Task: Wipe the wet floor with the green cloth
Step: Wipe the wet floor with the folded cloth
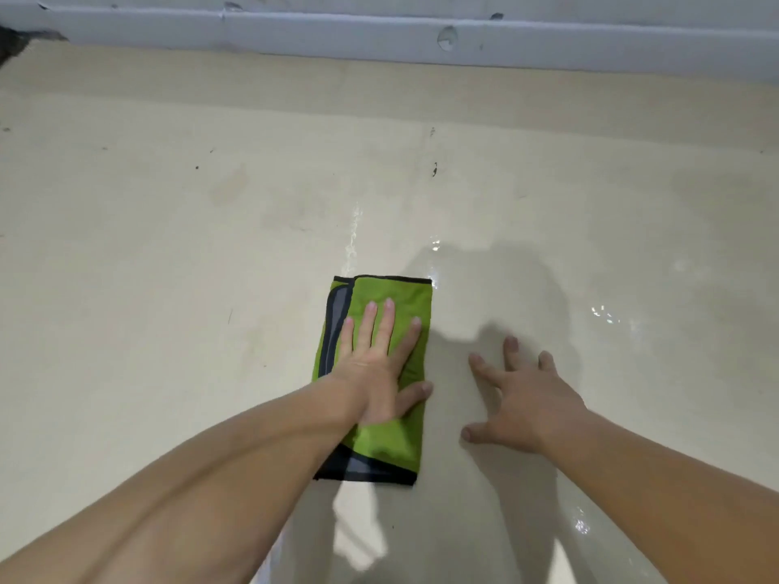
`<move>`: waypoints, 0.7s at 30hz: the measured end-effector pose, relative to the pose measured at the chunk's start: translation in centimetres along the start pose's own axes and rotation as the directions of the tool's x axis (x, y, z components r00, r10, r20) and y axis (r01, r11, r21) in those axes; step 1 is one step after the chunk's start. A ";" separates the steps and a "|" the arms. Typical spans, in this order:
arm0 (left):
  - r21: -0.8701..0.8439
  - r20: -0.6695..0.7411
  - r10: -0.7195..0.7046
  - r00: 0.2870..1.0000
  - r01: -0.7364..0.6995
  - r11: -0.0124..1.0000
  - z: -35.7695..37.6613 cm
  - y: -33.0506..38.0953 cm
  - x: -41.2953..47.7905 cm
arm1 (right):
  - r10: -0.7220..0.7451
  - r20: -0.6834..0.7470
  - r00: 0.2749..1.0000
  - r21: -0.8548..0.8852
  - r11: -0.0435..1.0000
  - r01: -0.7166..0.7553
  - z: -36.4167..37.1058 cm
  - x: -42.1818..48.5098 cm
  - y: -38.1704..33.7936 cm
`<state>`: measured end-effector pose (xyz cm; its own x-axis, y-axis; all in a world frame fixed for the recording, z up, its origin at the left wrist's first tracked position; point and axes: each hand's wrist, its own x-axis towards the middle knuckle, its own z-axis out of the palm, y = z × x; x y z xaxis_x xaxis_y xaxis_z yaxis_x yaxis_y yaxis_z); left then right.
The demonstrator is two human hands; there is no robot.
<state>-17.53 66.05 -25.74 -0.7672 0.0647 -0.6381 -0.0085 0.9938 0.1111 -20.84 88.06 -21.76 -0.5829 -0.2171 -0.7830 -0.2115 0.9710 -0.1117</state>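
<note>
Cloth (381, 448) partly beneath flat left hand (375, 373)

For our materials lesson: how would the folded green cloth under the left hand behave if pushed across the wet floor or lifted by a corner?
The green cloth lies in folded layers, so lifted it would probably droop and unfold. Pushed under the flat left hand, it should slide on the glossy wet floor, likely growing heavier as it soaks.
</note>
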 end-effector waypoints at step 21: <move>0.041 -0.439 0.029 0.898 -0.013 0.999 -0.5 -1.6 7.0 | 0.093 -0.245 0.965 0.126 0.990 -0.063 -14.1 12.1 -0.6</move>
<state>-23.19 64.87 -29.97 -0.9707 0.0476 -0.2355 0.0275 0.9958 0.0878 -38.83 83.42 -22.54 -0.7745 -0.1438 -0.6160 -0.0738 0.9877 -0.1378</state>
